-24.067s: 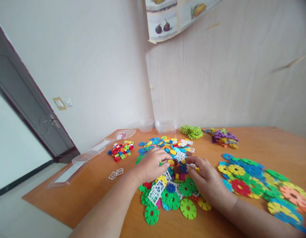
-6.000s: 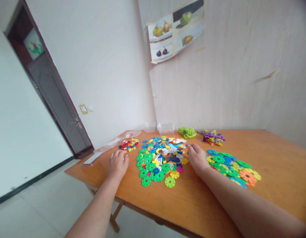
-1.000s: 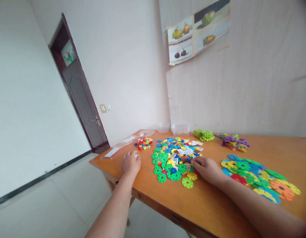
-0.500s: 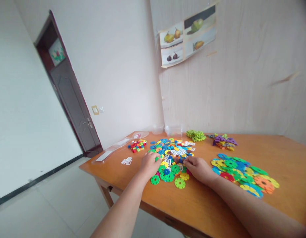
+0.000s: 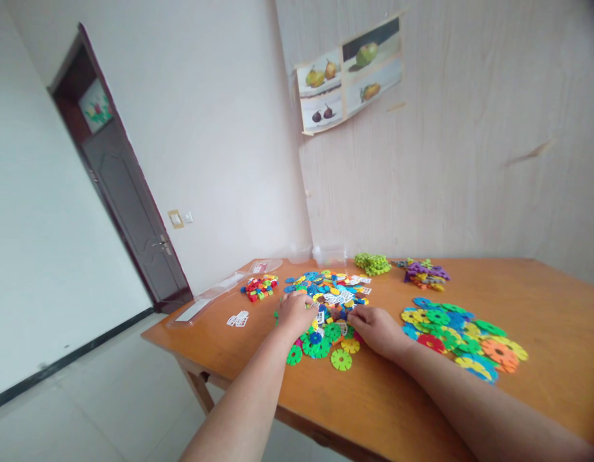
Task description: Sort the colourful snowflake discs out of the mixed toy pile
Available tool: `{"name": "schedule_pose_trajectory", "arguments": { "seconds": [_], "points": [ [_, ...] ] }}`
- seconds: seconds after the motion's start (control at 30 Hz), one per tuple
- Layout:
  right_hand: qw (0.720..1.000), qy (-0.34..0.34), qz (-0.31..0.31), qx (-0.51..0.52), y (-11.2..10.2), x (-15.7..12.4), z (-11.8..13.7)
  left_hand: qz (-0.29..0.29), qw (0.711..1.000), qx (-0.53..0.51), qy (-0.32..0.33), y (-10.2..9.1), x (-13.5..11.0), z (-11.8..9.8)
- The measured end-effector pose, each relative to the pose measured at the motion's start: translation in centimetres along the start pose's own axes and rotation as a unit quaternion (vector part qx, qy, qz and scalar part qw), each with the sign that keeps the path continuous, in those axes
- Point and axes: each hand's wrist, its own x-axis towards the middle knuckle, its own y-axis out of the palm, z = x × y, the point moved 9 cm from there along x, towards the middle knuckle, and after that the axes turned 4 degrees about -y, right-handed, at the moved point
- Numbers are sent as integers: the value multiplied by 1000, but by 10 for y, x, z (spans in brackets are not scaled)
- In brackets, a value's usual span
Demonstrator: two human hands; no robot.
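A mixed pile of plastic pieces (image 5: 333,330) lies on the wooden table (image 5: 374,404), made up of notched discs, small blocks and white window-like frames. My left hand (image 5: 296,314) is over the pile's left side, its fingers bent inward and closed near a white frame piece (image 5: 320,317). On the pile's right edge rests my right hand (image 5: 376,330), thumb and forefinger pinched together. Whatever either hand's fingertips hold is too small or too hidden to make out. A light green disc (image 5: 342,360) lies at the pile's near edge, between the two forearms.
Large notched discs (image 5: 465,337) spread to the right. Farther back are green pieces (image 5: 373,264) and purple pieces (image 5: 426,271). Small red blocks (image 5: 259,289) and white frames (image 5: 238,319) lie left. Clear plastic containers (image 5: 330,256) stand by the wall; clear lids (image 5: 208,303) lie along the left edge.
The view has turned slightly right, so the scene sits farther left. My left hand has shifted a little right over the pile. My right hand stays at the pile's right edge.
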Motion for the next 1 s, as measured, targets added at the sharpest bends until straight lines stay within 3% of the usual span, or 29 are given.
{"name": "schedule_pose_trajectory", "arguments": {
  "seconds": [0.33, 0.57, 0.77, 1.0],
  "points": [
    [1000, -1, -1, -7, 0, -1, 2, -44, 998, 33, 5, -11, -6, -8],
    [1000, -6, 4, -10, -2, -2, 5, -120, 991, 30, -45, -25, -7, 6],
    [1000, -10, 10, -18, -1, -3, 0, -137, 982, -23, -129, -43, -2, 51],
    [1000, -10, 19, -21, 4, 1, -5, -116, 959, -5, -259, -68, -16, 146]
  ]
}}
